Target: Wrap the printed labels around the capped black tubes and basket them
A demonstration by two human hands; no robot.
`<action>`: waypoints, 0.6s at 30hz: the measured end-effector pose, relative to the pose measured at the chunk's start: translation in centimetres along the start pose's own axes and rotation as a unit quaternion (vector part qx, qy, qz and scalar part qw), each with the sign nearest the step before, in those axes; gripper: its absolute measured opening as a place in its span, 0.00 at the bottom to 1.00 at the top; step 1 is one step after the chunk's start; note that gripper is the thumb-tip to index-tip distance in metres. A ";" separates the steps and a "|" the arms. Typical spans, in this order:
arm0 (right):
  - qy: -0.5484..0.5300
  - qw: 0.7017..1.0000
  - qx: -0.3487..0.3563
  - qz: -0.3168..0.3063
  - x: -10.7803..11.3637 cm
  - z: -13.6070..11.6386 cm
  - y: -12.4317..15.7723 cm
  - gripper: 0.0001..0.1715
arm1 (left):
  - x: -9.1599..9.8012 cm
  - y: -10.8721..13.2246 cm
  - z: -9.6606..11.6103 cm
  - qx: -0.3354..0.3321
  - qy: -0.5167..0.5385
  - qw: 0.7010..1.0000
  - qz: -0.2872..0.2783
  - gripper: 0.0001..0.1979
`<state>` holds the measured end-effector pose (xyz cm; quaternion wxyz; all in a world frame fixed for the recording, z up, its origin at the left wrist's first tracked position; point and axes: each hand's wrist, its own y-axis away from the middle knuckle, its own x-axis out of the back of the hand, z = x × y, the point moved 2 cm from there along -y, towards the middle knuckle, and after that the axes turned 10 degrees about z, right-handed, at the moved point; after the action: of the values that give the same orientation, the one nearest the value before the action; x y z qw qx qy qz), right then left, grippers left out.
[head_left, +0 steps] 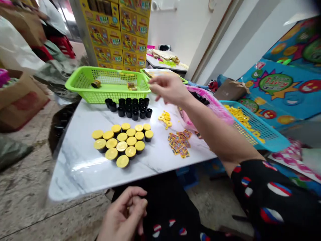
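The right hand [168, 88] is reaching, fingers spread, just beside a green plastic basket [85, 93] above the counter [75, 175]. The left hand [122, 214] is curling below the counter, and whether it is pinching anything cannot be told.

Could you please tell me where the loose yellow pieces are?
In the head view, the loose yellow pieces lie on the marble table, beside the small printed packets, below the right hand.

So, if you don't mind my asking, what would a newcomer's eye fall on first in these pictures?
First, probably, the cluster of yellow-topped black cylinders on the marble-topped table. Behind it sits a bright green plastic basket, backed by stacked yellow cartons. To the right, a blue basket holds yellow pieces, and the right hand reaches across the table.
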<state>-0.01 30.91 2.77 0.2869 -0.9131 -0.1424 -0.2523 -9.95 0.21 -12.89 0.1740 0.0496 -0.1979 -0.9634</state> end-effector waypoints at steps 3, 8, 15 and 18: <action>0.157 0.986 0.045 0.025 2.4 0.7 7.5 0.11 | -0.1 -0.5 -0.2 -0.025 -0.019 0.999 -0.015 0.17; 0.188 0.982 -0.008 0.007 2.3 4.1 15.3 0.06 | -1.8 -1.0 0.2 -0.094 -0.099 0.984 -0.111 0.12; 0.220 0.975 0.010 -0.015 1.2 6.7 18.3 0.10 | -3.3 -0.8 1.1 -0.187 -0.147 0.961 -0.144 0.09; 0.216 0.975 -0.002 0.048 2.0 7.5 18.9 0.08 | -3.0 -0.9 1.0 -0.160 -0.142 0.968 -0.131 0.11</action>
<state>12.15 20.57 -10.03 0.3208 -0.8432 -0.0324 -0.4302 -7.56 2.38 -12.26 0.0218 -0.0911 -0.0554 -0.9941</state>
